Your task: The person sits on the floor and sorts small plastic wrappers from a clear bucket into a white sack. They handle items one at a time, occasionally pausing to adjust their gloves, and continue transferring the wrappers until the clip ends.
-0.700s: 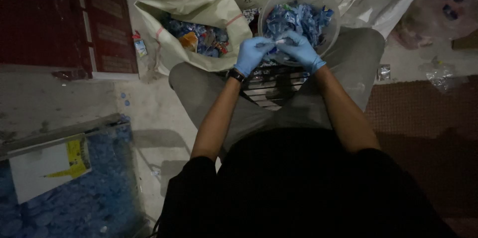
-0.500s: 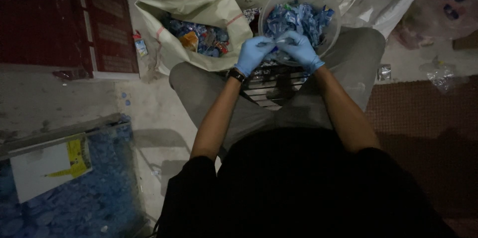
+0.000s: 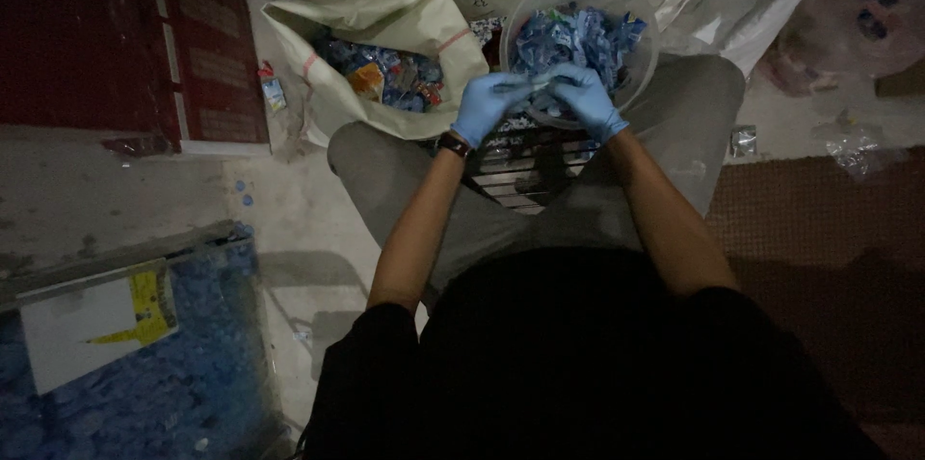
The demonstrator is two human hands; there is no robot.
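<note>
Head view: both gloved hands meet over the near rim of a clear plastic tub [image 3: 644, 31] that sits between the person's knees. The left hand [image 3: 485, 105] and the right hand [image 3: 584, 99] each pinch one end of a small pale sachet [image 3: 537, 82], so the piece lies straight between them, touching both sets of fingertips. Its long axis runs side to side, nearly level, from the left thumb across to the right forefinger. Neither hand is nearer than the other; the piece is shared, and both hands are closed narrowly on it, the remaining fingers curled in.

Directly beyond the hands, in the tub, lies a heap of blue sachets [image 3: 578, 36], just past the held piece and a little lower. To the left of the tub, well apart from the left hand, an open cream sack [image 3: 366, 12] holds more mixed blue and orange packets [image 3: 381, 73]. A dark wristwatch [image 3: 452, 143] sits on the left wrist. At the lower left, on the floor, a bin of blue pieces [image 3: 145, 402] carries a white card [image 3: 92, 325] on top.
</note>
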